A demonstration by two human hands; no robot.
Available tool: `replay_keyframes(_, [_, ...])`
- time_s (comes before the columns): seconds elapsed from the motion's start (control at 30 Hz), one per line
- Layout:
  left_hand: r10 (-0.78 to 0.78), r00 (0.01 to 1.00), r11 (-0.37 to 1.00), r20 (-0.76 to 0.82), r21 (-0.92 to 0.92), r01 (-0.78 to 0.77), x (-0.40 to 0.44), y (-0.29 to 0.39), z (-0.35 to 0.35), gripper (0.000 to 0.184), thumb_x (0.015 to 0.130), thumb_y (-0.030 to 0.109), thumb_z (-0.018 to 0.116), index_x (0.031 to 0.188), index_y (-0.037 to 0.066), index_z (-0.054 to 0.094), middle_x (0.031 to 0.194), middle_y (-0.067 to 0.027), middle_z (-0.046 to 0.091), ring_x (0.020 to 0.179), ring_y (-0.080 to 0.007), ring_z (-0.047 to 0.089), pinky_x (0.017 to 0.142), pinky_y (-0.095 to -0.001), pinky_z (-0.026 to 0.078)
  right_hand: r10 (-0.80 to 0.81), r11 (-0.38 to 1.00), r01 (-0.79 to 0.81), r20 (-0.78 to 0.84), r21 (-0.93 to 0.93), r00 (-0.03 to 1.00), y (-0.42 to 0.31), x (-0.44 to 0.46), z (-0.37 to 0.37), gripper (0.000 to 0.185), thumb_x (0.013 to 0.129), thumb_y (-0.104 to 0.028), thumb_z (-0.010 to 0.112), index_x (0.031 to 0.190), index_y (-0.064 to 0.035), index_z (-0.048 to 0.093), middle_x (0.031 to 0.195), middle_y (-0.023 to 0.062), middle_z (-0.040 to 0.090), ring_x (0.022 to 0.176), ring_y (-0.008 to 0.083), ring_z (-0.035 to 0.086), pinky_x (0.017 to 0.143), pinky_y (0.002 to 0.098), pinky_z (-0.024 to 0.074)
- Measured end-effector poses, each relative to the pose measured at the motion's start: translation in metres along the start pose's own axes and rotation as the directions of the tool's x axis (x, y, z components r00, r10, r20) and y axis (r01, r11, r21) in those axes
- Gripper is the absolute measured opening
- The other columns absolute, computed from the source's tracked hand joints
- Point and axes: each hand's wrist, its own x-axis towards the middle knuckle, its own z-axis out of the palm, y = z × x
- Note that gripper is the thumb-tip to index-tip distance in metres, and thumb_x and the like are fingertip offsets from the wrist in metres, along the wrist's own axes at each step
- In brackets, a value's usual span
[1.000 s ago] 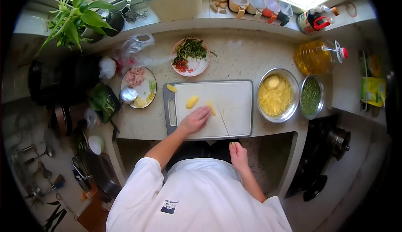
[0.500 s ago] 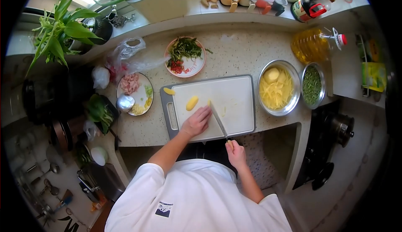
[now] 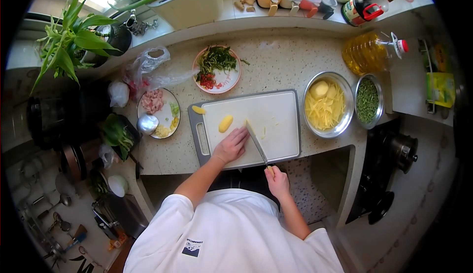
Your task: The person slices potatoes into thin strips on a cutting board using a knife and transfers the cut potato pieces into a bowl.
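1. Plainly, we see the right hand (image 3: 277, 180) closed round the handle of a knife (image 3: 257, 145), just off the near edge of the cutting board (image 3: 280, 106), which lies along the front edge of the bench (image 3: 276, 51).
2. The left hand (image 3: 230, 146) rests on the board, near its middle, fingers close together. A trace of yellow shows by the knife tip, but we cannot tell whether those fingers press on a piece.
3. The relation we judge to matter most is blade to fingertips: the knife's long axis slants from the near edge up and leftward, its far end right beside the left fingertips.
4. Beyond the left hand and a little left of it lies an oblong yellow piece (image 3: 225, 123), apart from both hands. Its long axis tilts up to the right, against the blade's slant, and the left hand is nearer.
5. We find a smaller yellow piece (image 3: 198, 109) by the board's far left corner.
6. Past the right edge, a metal bowl (image 3: 349, 108) holds yellow shreds (image 3: 325, 112).
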Motion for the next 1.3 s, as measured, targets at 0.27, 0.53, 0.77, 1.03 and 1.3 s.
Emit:
replay_keyframes(0.27, [-0.003,1.000,1.000,0.001,-0.014,0.003,0.000,-0.001,0.001,0.062,0.071,0.008,0.072,0.132,-0.005,0.066,0.139,-0.0181,0.062,0.137,-0.0344,0.056,0.116,-0.0470,0.046,0.074,0.996,-0.071,0.057,-0.051,0.996,-0.005,0.003,-0.001,0.043,0.104,-0.045,0.060,0.092,-0.0043,0.060,0.081,0.0255,0.068,0.081,0.0505,0.067,0.066,0.0574,0.0510])
replay_keyframes(0.53, [-0.011,1.000,0.999,0.025,-0.032,0.011,0.000,-0.002,-0.001,0.063,0.071,0.009,0.072,0.133,-0.004,0.066,0.138,-0.0176,0.063,0.137,-0.0339,0.056,0.117,-0.0461,0.046,0.098,0.992,-0.089,0.110,-0.085,0.989,-0.013,0.016,-0.012,0.043,0.106,-0.045,0.057,0.097,-0.0030,0.061,0.082,0.0282,0.066,0.084,0.0524,0.065,0.069,0.0579,0.0499])
replay_keyframes(0.77, [-0.017,1.000,0.999,0.003,-0.028,0.017,0.003,0.002,-0.006,0.063,0.071,0.007,0.070,0.132,-0.003,0.066,0.135,-0.0163,0.065,0.134,-0.0332,0.059,0.115,-0.0460,0.048,0.093,0.993,-0.088,0.078,-0.073,0.993,-0.005,0.030,0.006,0.042,0.105,-0.047,0.057,0.100,-0.0054,0.065,0.085,0.0265,0.070,0.085,0.0518,0.066,0.072,0.0600,0.0520])
replay_keyframes(1.03, [-0.014,1.000,1.000,-0.013,-0.016,0.014,0.001,0.003,-0.006,0.062,0.072,0.006,0.069,0.133,-0.003,0.066,0.137,-0.0167,0.065,0.133,-0.0337,0.060,0.114,-0.0462,0.049,0.118,0.992,-0.121,0.087,0.029,0.989,-0.007,0.049,0.003,0.037,0.106,-0.039,0.056,0.095,-0.0048,0.062,0.080,0.0269,0.067,0.083,0.0512,0.066,0.071,0.0599,0.0508])
replay_keyframes(1.3, [-0.012,0.999,1.000,-0.033,-0.015,0.011,0.002,0.003,-0.004,0.061,0.072,0.006,0.069,0.132,-0.003,0.066,0.135,-0.0166,0.066,0.132,-0.0334,0.061,0.113,-0.0459,0.049,0.053,0.990,-0.054,-0.012,-0.129,0.999,-0.028,0.043,-0.019,0.041,0.109,-0.043,0.050,0.095,-0.0058,0.061,0.081,0.0275,0.067,0.085,0.0526,0.065,0.072,0.0603,0.0501])
